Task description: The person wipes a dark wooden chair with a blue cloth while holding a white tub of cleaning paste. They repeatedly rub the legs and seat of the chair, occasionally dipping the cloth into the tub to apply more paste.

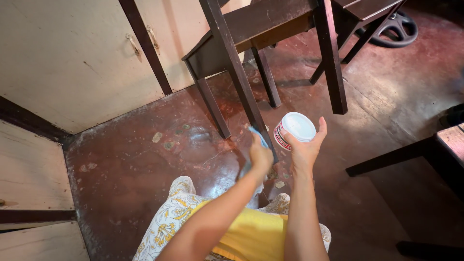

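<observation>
My left hand (261, 155) grips a light blue cloth (259, 136) and presses it against the front leg (239, 79) of a dark wooden chair. My right hand (305, 149) holds up a small white round tub (295, 129) with a white lid and a red-and-white label, just to the right of that leg. Both forearms reach forward over my lap, which is covered by yellow and floral fabric (251, 234).
The chair (251, 29) stands on a worn reddish-brown floor (145, 164). Cream cupboard doors (72, 58) fill the left side. Another dark piece of furniture (449, 145) juts in at the right. A black wheel-shaped object (396, 29) lies at the top right.
</observation>
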